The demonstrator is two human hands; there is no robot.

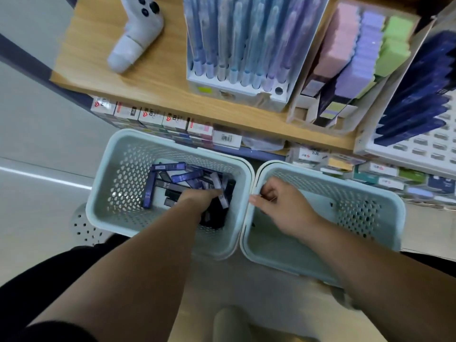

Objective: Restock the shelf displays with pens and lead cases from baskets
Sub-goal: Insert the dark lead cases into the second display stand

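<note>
1. The left hand (204,197) reaches into the left basket (118,183), fingers closed on dark lead cases (172,178), roughly a dozen, heaped toward its right wall.
2. The right hand (278,206) seems to clasp the rim of the right basket (296,243), fingers curled.
3. The two baskets touch, their rims just below the shelf (158,80) edge; bare floor shows left of the heap.

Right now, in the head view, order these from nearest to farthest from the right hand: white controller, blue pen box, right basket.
1. right basket, its rim at the right hand
2. blue pen box, on the shelf ahead
3. white controller, shelf's far left
</note>
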